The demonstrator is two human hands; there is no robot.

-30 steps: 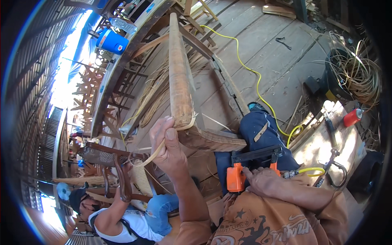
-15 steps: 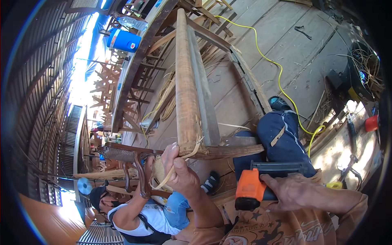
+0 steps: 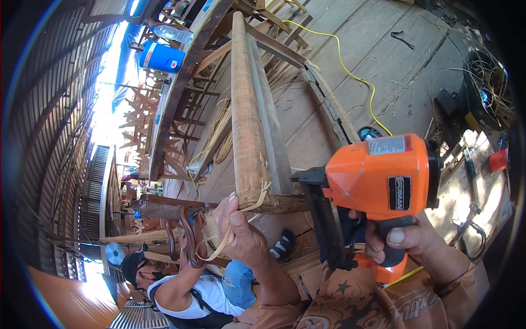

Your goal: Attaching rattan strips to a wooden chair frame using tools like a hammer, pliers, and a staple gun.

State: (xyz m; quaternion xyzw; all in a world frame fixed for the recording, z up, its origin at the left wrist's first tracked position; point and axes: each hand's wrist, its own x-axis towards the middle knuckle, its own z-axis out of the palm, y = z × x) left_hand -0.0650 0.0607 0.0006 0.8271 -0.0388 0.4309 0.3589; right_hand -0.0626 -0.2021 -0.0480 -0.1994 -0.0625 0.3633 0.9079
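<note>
Left hand point(image 3: 241, 230) closed around a thin pale rattan strip point(image 3: 227, 241), thumb and fingers pinching it just below the near end of the long wooden beam point(image 3: 246, 109). The strip loops from under the hand, up across the beam's end corner point(image 3: 262, 194), and looks pulled taut there, probably so it lies flat against the wood where it wraps.

Right hand point(image 3: 408, 241) gripping the handle of an orange nail gun point(image 3: 383, 175), fingers wrapped round the dark grip. The gun is raised near the right of the beam end, its black nose and magazine point(image 3: 323, 219) hanging down, close to the wrapped corner but apart from it. Held this way, the nose points toward the lower near side rather than at the strip. Whether a finger rests on the trigger cannot be told; the grip hides it.

The beam runs from the near centre away to the far top, resting on a wooden frame point(image 3: 329, 109). A yellow cord point(image 3: 350, 71) trails across the plank floor point(image 3: 394, 82) on the far right.

Lower left: another person's arm point(image 3: 181, 285) reaches up to a chair part point(image 3: 186, 236); what that hand does is hard to make out. The strip's free end is cut off behind the left hand. Far left is washed out by sun; a blue drum point(image 3: 161, 57) shows there.
</note>
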